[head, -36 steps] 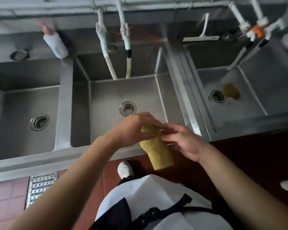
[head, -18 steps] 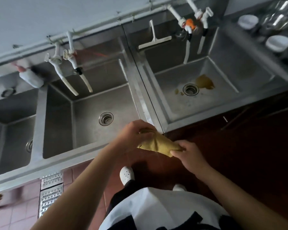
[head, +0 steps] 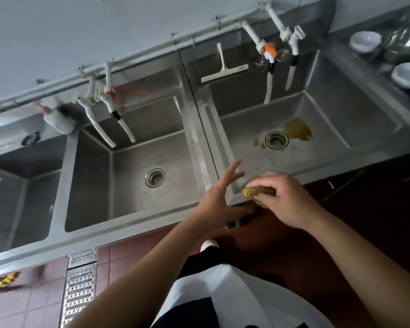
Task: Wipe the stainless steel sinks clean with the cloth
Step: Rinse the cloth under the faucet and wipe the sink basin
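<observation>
My right hand [head: 285, 200] grips a folded yellow cloth [head: 258, 191] over the near left corner of the right steel sink [head: 329, 119]. A brown stain [head: 297, 132] lies beside that sink's drain [head: 277, 140], with smaller brown spots to the drain's left. My left hand [head: 219, 197] hovers with fingers spread and straight just left of the cloth, above the rim between the right sink and the middle sink [head: 133, 185]. It holds nothing. A third sink [head: 17, 197] shows at the far left.
White taps [head: 109, 119] hang over the middle sink and more taps [head: 270, 74] over the right one. A white squeegee [head: 224, 69] leans on the back ledge. A white bottle [head: 57, 119] lies at the left. White bowls [head: 407, 74] stand at the right. A floor grate [head: 81, 287] is below.
My left hand has let go of the cloth and spread its fingers. My right hand has bunched the cloth and carried it over the right sink's front corner. The view has swung right.
</observation>
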